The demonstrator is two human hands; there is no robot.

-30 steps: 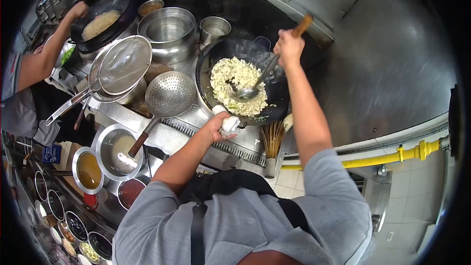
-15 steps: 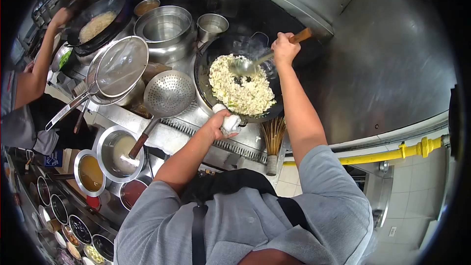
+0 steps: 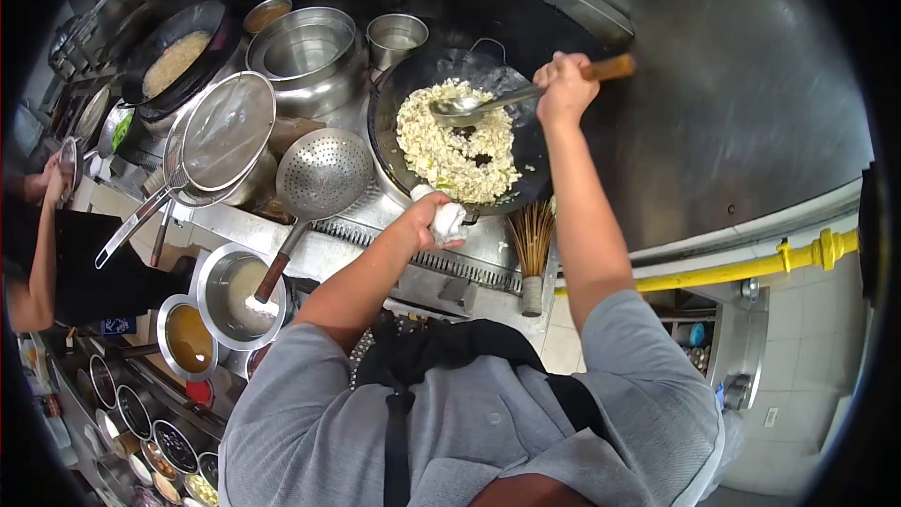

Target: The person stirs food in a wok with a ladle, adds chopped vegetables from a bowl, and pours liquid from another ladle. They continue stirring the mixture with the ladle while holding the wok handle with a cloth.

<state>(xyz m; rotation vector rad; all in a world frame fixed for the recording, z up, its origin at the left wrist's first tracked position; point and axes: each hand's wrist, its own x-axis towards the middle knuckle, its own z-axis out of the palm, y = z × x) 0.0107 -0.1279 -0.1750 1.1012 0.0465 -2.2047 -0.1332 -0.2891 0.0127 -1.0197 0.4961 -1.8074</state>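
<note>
My right hand (image 3: 566, 90) is closed around the wooden-handled ladle (image 3: 460, 111). The ladle's metal bowl rests at the upper edge of what looks like fried rice (image 3: 441, 152) with green bits. This pale food lies in a ring inside a dark wok (image 3: 530, 145), with bare metal showing in the middle. My left hand (image 3: 424, 218) grips a folded white cloth (image 3: 449, 222) against the wok's near rim. Whatever part of the wok lies under the cloth is hidden.
A perforated skimmer (image 3: 325, 175) and mesh strainers (image 3: 228, 131) lie left of the wok, near a large steel pot (image 3: 305, 47). A bamboo brush (image 3: 532, 253) stands at the right front. Another person's arm (image 3: 42, 263) is at far left, near a second wok (image 3: 178, 61).
My right hand has drawn the ladle slightly right and up, and its bowl shows more clearly. My left hand stays on the cloth. The other person's arm has moved down from the second wok.
</note>
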